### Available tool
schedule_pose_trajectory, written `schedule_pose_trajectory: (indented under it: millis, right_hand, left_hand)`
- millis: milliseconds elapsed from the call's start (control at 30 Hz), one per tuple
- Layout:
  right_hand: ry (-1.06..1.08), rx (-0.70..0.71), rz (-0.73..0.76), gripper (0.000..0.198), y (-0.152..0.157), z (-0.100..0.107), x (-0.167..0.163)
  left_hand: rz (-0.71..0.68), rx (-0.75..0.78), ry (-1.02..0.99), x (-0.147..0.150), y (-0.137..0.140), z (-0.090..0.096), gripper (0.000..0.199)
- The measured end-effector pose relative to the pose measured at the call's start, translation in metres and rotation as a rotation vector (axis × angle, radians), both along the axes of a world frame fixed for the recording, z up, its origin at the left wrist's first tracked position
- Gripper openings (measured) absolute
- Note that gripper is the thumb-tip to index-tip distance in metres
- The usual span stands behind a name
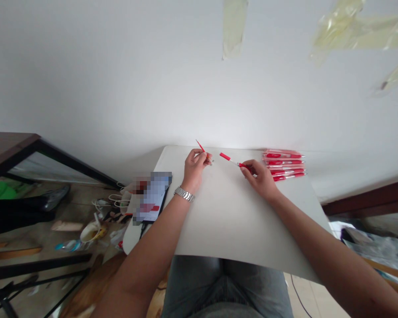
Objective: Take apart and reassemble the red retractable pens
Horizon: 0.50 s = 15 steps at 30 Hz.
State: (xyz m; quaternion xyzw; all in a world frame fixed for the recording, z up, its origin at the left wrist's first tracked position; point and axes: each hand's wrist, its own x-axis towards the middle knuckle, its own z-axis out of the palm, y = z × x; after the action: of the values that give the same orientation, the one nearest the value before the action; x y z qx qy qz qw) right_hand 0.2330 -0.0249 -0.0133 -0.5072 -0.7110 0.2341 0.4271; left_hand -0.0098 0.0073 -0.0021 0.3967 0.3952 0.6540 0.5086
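My left hand (pixel 195 167), with a metal watch on the wrist, is closed in a pinch on a thin red pen refill (pixel 200 145). The refill's pointed end sticks up to the left. A small shiny bit (pixel 212 161) shows by those fingers, too small to name. Between the thumb and fingers of my right hand (pixel 261 176) is a pen barrel (pixel 224 156), red at its far end and clear along the middle. It points left toward my other hand, and the two parts are apart. Several red-and-clear pens (pixel 285 163) lie stacked just beyond my right hand.
A phone (pixel 155 201) with a blurred screen lies at the left side of the white table (pixel 225 221), a cable at its lower end. A white wall (pixel 185 88) rises behind. On the floor at left are a bucket-like cup (pixel 90 232) and a bottle (pixel 68 245).
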Motion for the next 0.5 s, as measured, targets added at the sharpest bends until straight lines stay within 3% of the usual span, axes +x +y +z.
schedule_pose_trajectory:
  millis: [500]
  right_hand:
    - [-0.014, 0.013, 0.02, 0.037, 0.0008, -0.0026, 0.0001]
  left_hand:
    - [-0.044, -0.026, -0.178, -0.0015, 0.0008, 0.0009, 0.036]
